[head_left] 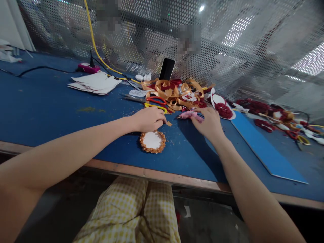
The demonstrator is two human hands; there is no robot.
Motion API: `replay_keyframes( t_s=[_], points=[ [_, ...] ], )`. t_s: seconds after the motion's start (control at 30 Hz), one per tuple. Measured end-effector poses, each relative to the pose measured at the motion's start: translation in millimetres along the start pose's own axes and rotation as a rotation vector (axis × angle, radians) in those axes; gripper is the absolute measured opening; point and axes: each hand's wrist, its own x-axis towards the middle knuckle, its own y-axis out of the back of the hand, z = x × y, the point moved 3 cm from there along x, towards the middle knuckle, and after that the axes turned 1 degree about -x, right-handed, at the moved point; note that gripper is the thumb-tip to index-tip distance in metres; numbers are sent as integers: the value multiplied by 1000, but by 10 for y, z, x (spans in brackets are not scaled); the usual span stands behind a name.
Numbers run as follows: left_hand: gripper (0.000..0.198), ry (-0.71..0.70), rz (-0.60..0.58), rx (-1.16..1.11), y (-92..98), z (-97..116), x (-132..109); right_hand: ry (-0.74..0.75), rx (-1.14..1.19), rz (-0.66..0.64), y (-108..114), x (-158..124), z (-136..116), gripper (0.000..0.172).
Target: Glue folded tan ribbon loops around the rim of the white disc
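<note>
My left hand (149, 118) rests closed on the blue table (50, 108), pinching a small gold ribbon piece (169, 124) at its fingertips. Just below it lies a white disc edged with orange ribbon petals (152, 141). My right hand (209, 123) reaches over a pink glue gun (189, 115) lying on the table, with its fingers curled on the gun's rear end. Behind both hands is a heap of gold ribbon (174, 91) mixed with red pieces.
Scissors with red and yellow handles (154, 102) lie by the ribbon heap. A phone (167, 69) leans on the perforated metal screen. White paper sheets (95, 83) lie at left, a blue board (263, 145) at right, red flower pieces (263, 109) beyond it.
</note>
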Motion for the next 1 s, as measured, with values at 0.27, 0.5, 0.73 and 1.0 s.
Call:
replay_keyframes(
  t_s=[0.27, 0.5, 0.73, 1.0],
  points=[
    [49, -3, 19, -29, -45, -43, 33, 453, 180, -244, 154, -139, -687, 26],
    [47, -1, 25, -33, -57, -32, 35, 416, 186, -262, 38, -140, -658, 29],
    [47, -7, 27, 1, -24, -15, 30, 438, 171, -248, 31, -147, -668, 30],
    [44, 88, 23, -59, -61, -60, 110, 440, 191, -235, 19, -141, -650, 30]
  ],
)
